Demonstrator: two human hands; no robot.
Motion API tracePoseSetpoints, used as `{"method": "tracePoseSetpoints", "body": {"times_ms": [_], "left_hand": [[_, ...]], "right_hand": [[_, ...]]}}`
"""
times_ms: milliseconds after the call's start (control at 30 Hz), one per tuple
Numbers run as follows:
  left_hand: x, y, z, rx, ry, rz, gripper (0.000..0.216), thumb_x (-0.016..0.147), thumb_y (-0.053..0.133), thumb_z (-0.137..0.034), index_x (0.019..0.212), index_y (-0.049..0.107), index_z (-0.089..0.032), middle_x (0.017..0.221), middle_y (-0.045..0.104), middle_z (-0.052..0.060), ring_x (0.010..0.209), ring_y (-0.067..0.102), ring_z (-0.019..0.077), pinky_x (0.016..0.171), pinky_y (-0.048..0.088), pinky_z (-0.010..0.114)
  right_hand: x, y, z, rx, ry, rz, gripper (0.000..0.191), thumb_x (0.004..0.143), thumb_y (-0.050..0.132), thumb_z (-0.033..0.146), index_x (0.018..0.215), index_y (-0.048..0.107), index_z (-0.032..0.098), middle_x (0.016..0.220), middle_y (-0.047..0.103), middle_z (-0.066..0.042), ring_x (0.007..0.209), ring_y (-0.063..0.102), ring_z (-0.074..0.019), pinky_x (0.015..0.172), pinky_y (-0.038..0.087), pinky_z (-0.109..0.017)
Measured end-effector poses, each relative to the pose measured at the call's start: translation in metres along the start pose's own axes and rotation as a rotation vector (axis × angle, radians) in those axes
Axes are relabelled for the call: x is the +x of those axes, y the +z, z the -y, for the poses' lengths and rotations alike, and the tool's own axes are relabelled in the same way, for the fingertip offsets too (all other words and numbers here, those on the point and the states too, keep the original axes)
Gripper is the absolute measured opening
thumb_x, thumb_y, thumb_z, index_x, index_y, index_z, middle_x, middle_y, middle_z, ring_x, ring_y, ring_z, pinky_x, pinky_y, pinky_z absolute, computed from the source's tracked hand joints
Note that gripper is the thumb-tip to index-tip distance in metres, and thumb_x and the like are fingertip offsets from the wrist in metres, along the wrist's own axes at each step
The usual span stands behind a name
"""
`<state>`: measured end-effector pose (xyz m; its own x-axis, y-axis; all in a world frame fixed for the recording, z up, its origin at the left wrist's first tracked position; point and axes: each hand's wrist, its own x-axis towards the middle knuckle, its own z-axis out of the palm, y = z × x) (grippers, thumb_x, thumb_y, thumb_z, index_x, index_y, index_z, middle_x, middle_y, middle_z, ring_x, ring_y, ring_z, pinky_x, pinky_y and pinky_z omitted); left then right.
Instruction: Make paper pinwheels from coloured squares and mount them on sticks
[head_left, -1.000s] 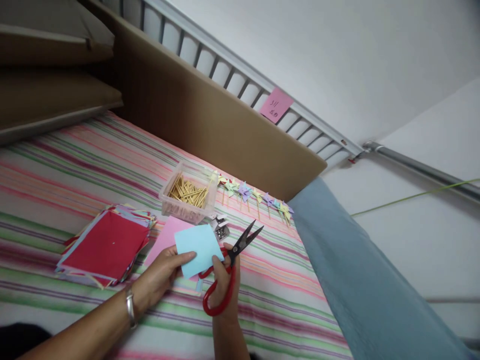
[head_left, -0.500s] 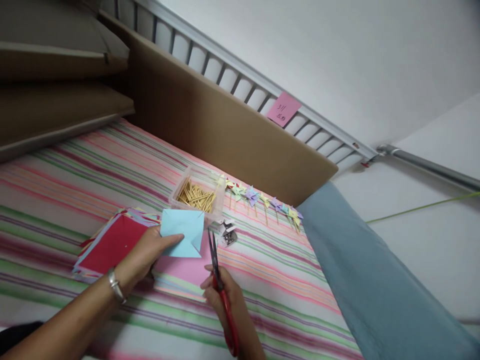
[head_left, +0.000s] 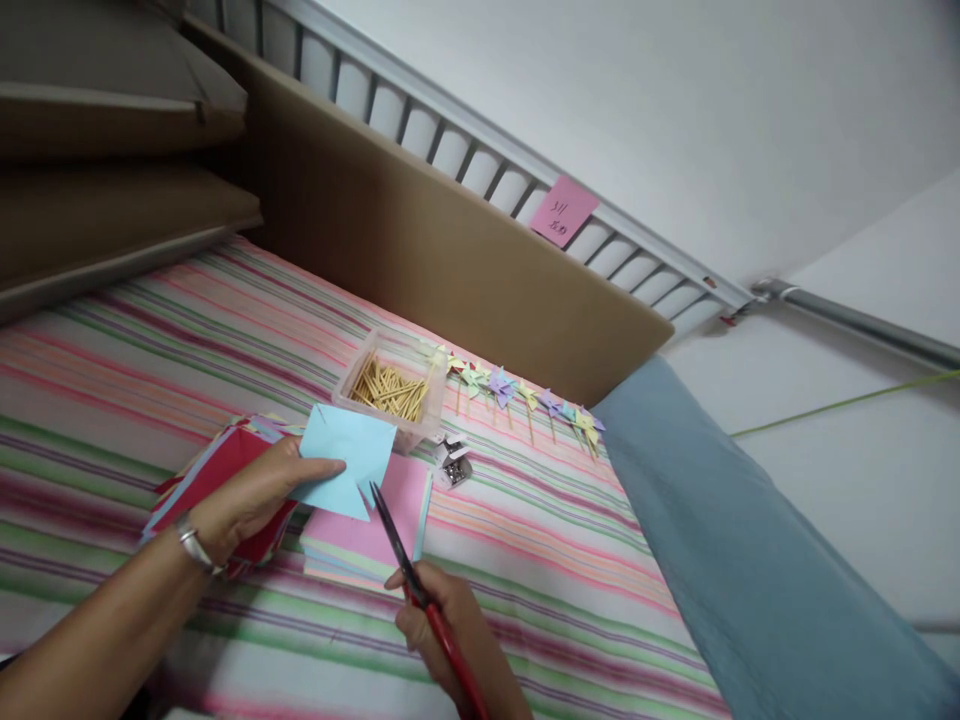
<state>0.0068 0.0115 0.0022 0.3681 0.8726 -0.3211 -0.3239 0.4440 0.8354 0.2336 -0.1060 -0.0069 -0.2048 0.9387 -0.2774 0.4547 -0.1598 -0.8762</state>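
Note:
My left hand (head_left: 277,482) pinches a light blue square of paper (head_left: 349,450) by its left side, thumb on top. A slit runs in from the paper's lower right corner. In my right hand (head_left: 450,620) is a pair of scissors (head_left: 412,580) with red handles and dark blades. The blades look closed, and their tips are at the slit corner of the blue paper. Beneath the paper lies a stack of pink and other coloured sheets (head_left: 397,510). Beside my left wrist is another pile, topped by a red sheet (head_left: 240,460).
A clear plastic box (head_left: 431,400) holds many thin wooden sticks. Near it sits a small opened box of metal pieces (head_left: 454,468). Several paper pinwheels (head_left: 501,385) lie along a cardboard panel (head_left: 450,270). Folded cardboard (head_left: 120,220) is at the left, on the striped cloth (head_left: 570,570).
The blue paper has turned slightly and shifted left with my left hand. The scissors have moved left, and their blades have come together at the paper's corner.

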Motion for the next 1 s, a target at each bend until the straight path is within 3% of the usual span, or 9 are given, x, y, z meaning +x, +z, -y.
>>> {"method": "tracePoseSetpoints", "body": {"times_ms": [100, 333, 667, 1000], "left_hand": [[-0.001, 0.001, -0.001, 0.008, -0.007, -0.023, 0.031, 0.057, 0.079, -0.025, 0.085, 0.073, -0.013, 0.074, 0.075, 0.007, 0.065, 0.068, 0.0208, 0.062, 0.052, 0.026], [0.001, -0.005, 0.004, 0.03, 0.013, 0.046, 0.03, 0.065, 0.074, -0.024, 0.093, 0.072, -0.014, 0.082, 0.076, 0.007, 0.071, 0.068, 0.02, 0.066, 0.051, 0.025], [0.002, -0.004, 0.009, 0.05, 0.01, 0.1, 0.024, 0.065, 0.074, -0.027, 0.087, 0.073, -0.015, 0.083, 0.076, 0.006, 0.074, 0.068, 0.0202, 0.07, 0.051, 0.026], [0.001, -0.002, 0.008, 0.049, 0.005, 0.106, 0.029, 0.062, 0.076, -0.029, 0.089, 0.073, -0.017, 0.086, 0.076, 0.006, 0.077, 0.067, 0.023, 0.072, 0.051, 0.029]], "right_hand": [[0.0, 0.0, 0.004, -0.012, 0.027, 0.036, 0.022, 0.077, 0.059, 0.028, 0.097, 0.063, 0.02, 0.064, 0.038, 0.005, 0.054, 0.034, -0.0086, 0.049, 0.029, -0.02], [0.002, 0.002, 0.005, -0.031, 0.061, 0.039, 0.021, 0.078, 0.06, 0.029, 0.097, 0.063, 0.022, 0.066, 0.043, 0.004, 0.057, 0.041, -0.0099, 0.053, 0.032, -0.021], [0.005, 0.006, 0.006, -0.035, 0.074, 0.041, 0.02, 0.076, 0.062, 0.027, 0.095, 0.064, 0.021, 0.067, 0.046, 0.004, 0.055, 0.041, -0.0088, 0.051, 0.032, -0.02], [0.007, 0.012, 0.007, 0.008, 0.098, 0.001, 0.019, 0.076, 0.061, 0.028, 0.092, 0.063, 0.019, 0.06, 0.04, 0.006, 0.051, 0.039, -0.0081, 0.048, 0.03, -0.02]]}}
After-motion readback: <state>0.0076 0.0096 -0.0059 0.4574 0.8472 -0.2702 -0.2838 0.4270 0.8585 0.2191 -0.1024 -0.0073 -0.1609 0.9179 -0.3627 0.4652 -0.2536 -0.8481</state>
